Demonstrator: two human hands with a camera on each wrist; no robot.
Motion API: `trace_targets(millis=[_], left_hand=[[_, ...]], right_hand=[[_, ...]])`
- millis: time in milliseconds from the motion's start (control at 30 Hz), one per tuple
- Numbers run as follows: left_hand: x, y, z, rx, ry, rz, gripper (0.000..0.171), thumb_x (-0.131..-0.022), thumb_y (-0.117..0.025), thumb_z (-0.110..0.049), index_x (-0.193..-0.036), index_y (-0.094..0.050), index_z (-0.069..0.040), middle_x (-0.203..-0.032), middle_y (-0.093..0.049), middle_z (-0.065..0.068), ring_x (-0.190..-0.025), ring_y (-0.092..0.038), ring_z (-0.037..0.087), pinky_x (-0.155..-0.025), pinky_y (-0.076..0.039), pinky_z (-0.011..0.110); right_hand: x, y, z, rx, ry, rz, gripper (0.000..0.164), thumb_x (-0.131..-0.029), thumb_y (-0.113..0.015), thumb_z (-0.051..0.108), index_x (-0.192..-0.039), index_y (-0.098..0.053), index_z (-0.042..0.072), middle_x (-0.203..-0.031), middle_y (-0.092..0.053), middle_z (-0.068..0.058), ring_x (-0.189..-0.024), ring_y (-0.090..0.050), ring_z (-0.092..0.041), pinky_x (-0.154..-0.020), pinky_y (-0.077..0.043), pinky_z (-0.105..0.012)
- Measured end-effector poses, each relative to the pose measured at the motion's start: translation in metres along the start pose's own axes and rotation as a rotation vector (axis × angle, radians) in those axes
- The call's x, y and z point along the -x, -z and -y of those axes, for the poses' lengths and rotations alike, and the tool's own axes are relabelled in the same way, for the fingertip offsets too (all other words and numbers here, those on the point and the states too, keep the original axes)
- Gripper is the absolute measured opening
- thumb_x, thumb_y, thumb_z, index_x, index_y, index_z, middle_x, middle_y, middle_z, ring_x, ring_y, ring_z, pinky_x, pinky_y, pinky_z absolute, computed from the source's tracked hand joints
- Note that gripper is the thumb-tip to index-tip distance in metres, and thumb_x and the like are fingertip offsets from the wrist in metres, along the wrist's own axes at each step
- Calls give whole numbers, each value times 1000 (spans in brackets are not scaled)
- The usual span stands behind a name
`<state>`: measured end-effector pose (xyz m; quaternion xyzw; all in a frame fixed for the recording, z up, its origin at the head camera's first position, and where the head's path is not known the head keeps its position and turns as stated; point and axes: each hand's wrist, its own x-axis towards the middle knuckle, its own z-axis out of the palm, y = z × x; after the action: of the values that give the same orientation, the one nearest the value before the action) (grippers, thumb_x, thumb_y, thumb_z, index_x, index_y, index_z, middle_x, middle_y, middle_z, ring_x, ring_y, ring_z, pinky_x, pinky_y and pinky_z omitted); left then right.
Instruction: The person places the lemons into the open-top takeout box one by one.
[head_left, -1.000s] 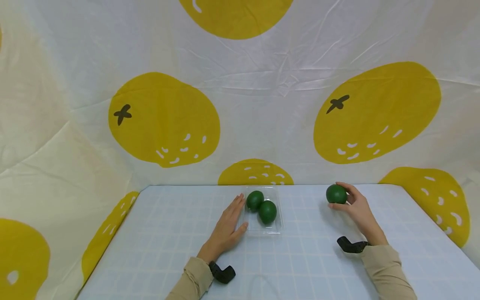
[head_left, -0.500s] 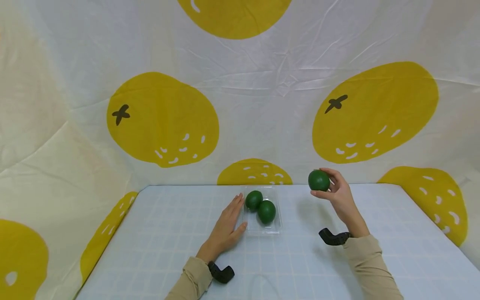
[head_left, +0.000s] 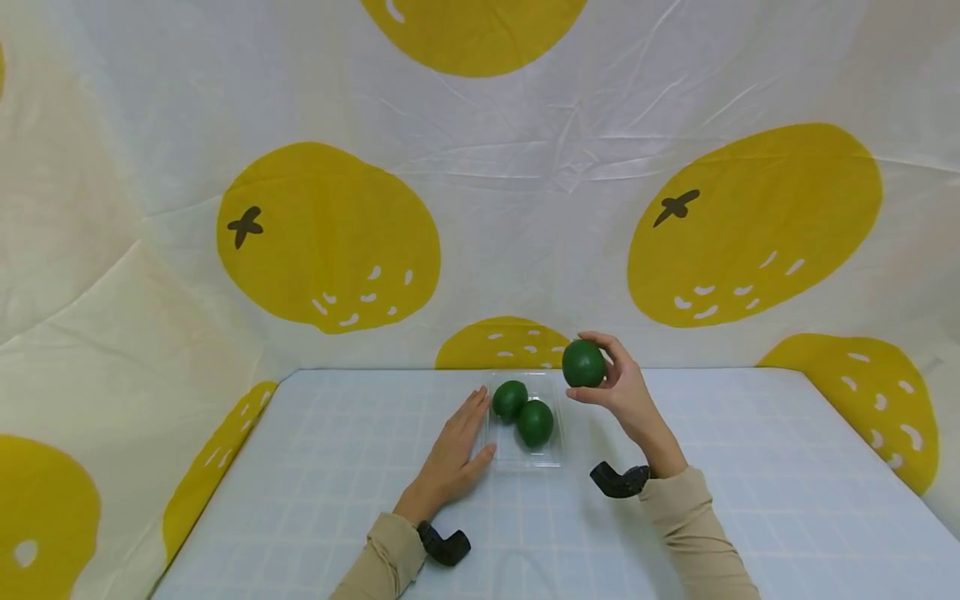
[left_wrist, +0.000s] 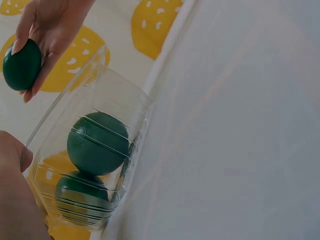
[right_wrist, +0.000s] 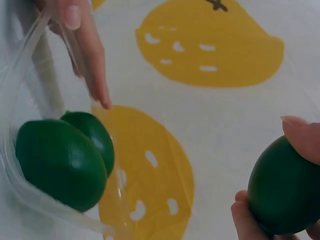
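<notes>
In the head view my right hand (head_left: 628,402) grips a dark green lime (head_left: 582,363) between thumb and fingers, raised above the table just right of a clear plastic container (head_left: 504,455). Two more green limes, a rear one (head_left: 510,401) and a front one (head_left: 536,423), lie together inside it. My left hand (head_left: 446,460) rests along the container's left side with fingers extended. The left wrist view shows both limes through the ribbed transparent wall (left_wrist: 122,92). Seen from the right wrist, the held lime (right_wrist: 285,187) is apart from the container.
A pale blue checked cloth covers the table (head_left: 337,467). Behind it hangs a white curtain (head_left: 510,208) printed with large yellow fruit. Each wrist wears a black camera mount, the left one (head_left: 444,546) and the right one (head_left: 619,481).
My right hand has lifted the lime and carried it left, from the table's right side to beside the container. The left hand and the two limes in the container stay put.
</notes>
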<state>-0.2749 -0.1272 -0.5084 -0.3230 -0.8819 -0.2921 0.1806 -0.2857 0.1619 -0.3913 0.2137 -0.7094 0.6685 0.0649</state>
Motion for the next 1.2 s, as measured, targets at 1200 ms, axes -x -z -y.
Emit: trace_targets(millis=[1200], left_hand=[[0,-2,3,12,-60,-59,70,-94,-49,-27,-154,-29,1,-162,-24,15,-149,-22,31,-115,-27,54]], right_hand=[[7,-72,-48,512,51,357,76,-67,-90,27,-132,-55,11,-132,-54,-15,-121,-49,-37,-102,-38,-64]])
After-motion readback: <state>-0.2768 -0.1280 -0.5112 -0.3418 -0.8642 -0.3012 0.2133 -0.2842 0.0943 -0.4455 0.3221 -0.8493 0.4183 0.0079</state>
